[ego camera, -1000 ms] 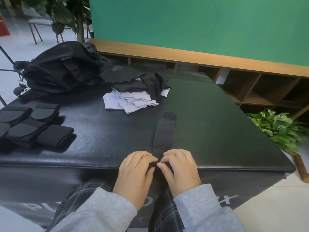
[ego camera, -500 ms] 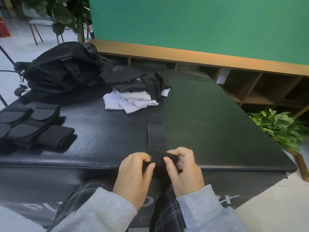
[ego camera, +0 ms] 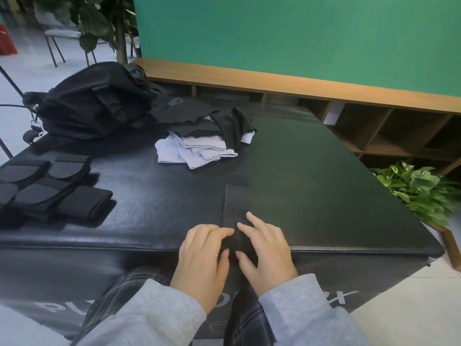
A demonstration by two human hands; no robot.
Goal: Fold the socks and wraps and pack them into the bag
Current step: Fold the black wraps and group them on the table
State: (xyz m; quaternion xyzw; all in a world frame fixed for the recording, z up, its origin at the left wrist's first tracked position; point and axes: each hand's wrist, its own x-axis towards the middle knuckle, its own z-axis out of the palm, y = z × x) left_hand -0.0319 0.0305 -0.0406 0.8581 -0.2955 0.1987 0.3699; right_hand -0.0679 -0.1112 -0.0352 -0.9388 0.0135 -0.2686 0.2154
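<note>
A black perforated wrap [ego camera: 237, 201] lies stretched away from me on the black padded mat [ego camera: 311, 183]. Its near end is folded into a small roll at the mat's front edge. My left hand [ego camera: 199, 255] grips that roll from the left, fingers curled over it and thumb below. My right hand [ego camera: 267, 253] holds it from the right, fingers laid over the top and thumb at the near side. A heap of white and black socks [ego camera: 197, 148] sits further back. The black bag [ego camera: 92, 103] lies at the back left.
Several folded black wraps [ego camera: 50, 191] are grouped at the mat's left. A green potted plant [ego camera: 419, 191] stands off the right edge, a wooden shelf unit [ego camera: 399, 131] and green wall behind. A chair and a tree stand at the far left.
The wrap's far part has straightened and shortened as its near end was folded over. Both hands have shifted slightly forward onto the mat, and my right fingers have stretched out over the roll.
</note>
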